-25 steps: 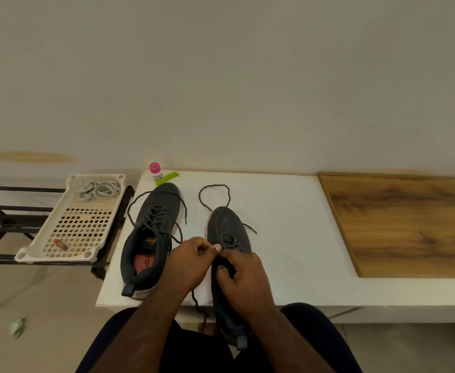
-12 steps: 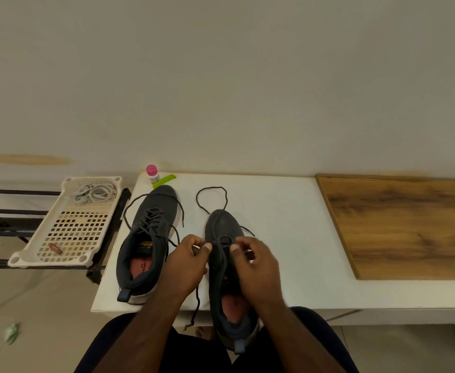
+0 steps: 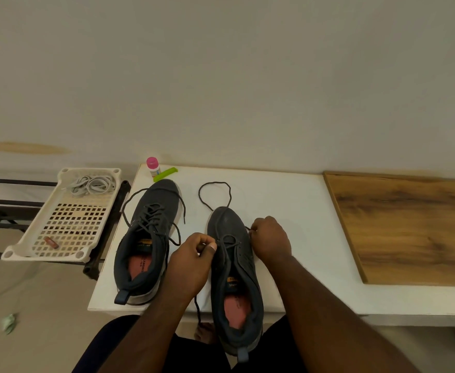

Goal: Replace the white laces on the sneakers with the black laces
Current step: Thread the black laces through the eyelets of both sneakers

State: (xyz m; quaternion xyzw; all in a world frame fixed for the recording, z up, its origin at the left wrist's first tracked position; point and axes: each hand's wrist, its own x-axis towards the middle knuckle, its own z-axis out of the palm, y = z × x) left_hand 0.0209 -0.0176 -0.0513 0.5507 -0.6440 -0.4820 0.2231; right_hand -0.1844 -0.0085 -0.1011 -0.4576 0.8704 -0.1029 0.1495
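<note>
Two dark sneakers sit side by side on the white surface (image 3: 288, 200), toes pointing to 12 o'clock. The left sneaker (image 3: 151, 232) is fully threaded with a black lace, its loose ends trailing off both sides. The right sneaker (image 3: 234, 265) sits closer to the person, its heel hanging over the near edge, and only its lowest eyelets carry the black lace (image 3: 215, 195), which loops out past the toe towards 12 o'clock.

The left hand (image 3: 194, 254) is at 9 o'clock of that sneaker's eyelets, thumb and fingers pinching the lace against the upper; one end of the lace drops from under this hand over the near edge. The right hand (image 3: 270, 238) is at 3 o'clock of the sneaker, fingers curled, pinching the other stretch of lace just beside the upper.

The white laces (image 3: 93, 184) lie in a heap at the far end of a cream tray (image 3: 32, 238), which rests on a black rack at 9 o'clock of the surface. A small brown item lies near the tray's near corner.

At the surface's far left corner stand a pink-capped bottle (image 3: 152, 166) and a green stick (image 3: 165, 174) just beside it. A wooden board (image 3: 409, 224) covers the surface at 3 o'clock.
</note>
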